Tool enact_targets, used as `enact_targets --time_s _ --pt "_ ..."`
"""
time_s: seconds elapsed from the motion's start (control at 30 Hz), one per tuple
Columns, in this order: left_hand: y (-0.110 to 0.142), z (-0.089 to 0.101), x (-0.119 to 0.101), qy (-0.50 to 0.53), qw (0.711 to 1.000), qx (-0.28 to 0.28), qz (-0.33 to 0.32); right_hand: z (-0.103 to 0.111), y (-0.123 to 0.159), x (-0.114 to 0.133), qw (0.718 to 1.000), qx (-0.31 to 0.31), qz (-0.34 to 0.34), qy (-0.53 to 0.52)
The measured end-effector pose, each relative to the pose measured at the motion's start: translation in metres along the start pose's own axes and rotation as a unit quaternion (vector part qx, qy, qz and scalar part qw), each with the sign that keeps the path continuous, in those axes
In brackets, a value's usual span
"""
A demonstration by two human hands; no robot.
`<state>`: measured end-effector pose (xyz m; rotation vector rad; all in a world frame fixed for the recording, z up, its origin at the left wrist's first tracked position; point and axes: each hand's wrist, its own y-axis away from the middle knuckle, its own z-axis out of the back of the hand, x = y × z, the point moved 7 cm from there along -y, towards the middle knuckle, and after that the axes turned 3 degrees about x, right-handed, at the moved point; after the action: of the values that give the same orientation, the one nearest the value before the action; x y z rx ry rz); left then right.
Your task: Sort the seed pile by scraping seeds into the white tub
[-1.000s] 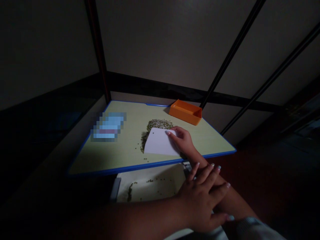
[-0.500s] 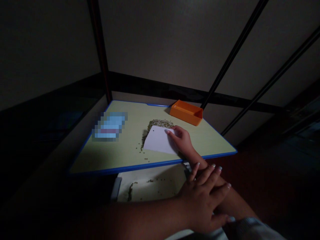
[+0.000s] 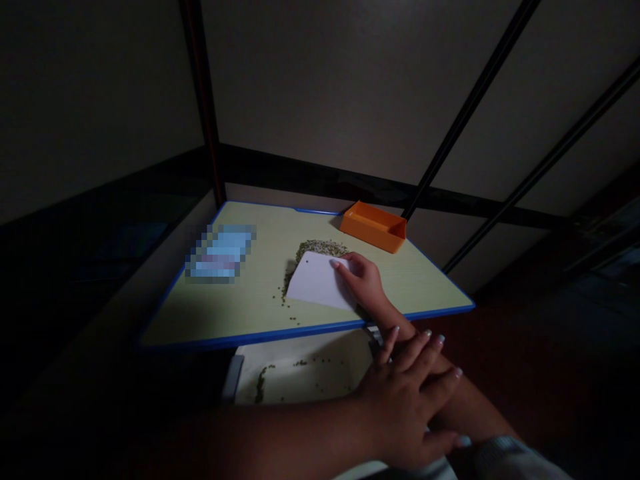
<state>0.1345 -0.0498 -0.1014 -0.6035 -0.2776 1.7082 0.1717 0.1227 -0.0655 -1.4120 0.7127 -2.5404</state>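
a: what was in hand at that moment?
b: the right hand (image 3: 363, 281) lay on a white plastic scraper (image 3: 315, 283). its fingers (image 3: 345, 265) rested over the top, though i could not tell whether they closed on its edge. the scraper sat on the table (image 3: 240, 320), against a heap of green beans (image 3: 320, 247), with stray beans (image 3: 279, 295) just left of the fingers.
a: and the other hand?
b: the left hand (image 3: 403, 407) lay open across the right forearm (image 3: 400, 321), nearer the camera than the fingers.
a: the containers?
b: an orange tray (image 3: 373, 228) stood beyond the fingers, its contents unseen. a white tray (image 3: 300, 383) sat below them, holding scattered beans (image 3: 261, 385).
a: what did the moment call for?
b: i judged more scraping at the heap.
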Motion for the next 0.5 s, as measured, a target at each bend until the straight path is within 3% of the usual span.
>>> enact_targets --time_s 0.5 --pt "0.0007 0.0003 -0.0021 -0.061 0.998 -0.014 -0.005 -0.0051 -0.0027 0.0041 0.999 -0.027 -0.001 0.031"
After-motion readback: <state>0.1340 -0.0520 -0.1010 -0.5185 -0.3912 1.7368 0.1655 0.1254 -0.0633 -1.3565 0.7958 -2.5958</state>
